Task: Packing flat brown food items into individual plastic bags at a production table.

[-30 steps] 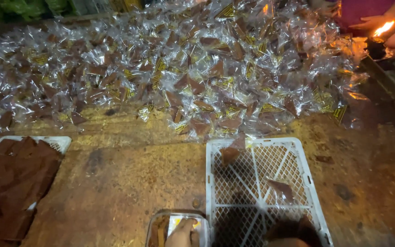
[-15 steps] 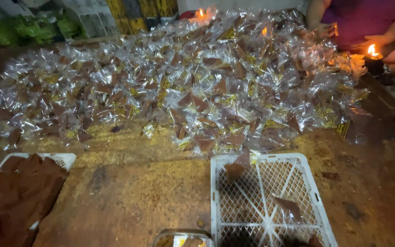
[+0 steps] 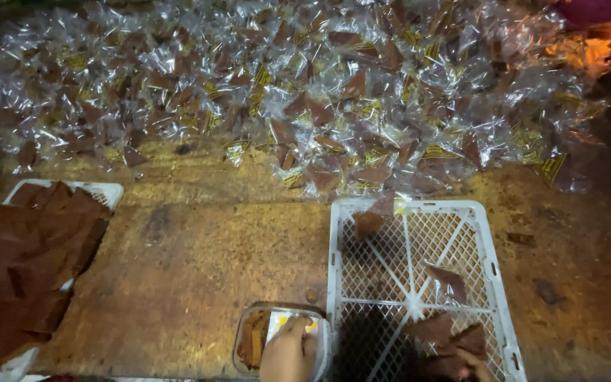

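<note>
Tray (image 3: 111, 191) of brown sheets sits at the left edge. Bottom center, left hand (image 3: 288, 351) dips into one clear tub (image 3: 249, 320), grip unclear. Right hand (image 3: 472, 364), lower right, touches wrapped pieces (image 3: 454, 338) in one white mesh crate (image 3: 489, 265). Uncountable wrapped packets (image 3: 305, 92) fill the top.

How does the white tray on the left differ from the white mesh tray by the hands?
The left tray is almost hidden under a heap of unwrapped brown sheets; the mesh tray is mostly bare, holding a few wrapped brown pieces. The left tray runs off frame; the mesh tray is nearly whole. Both are white, on the brown surface.
</note>
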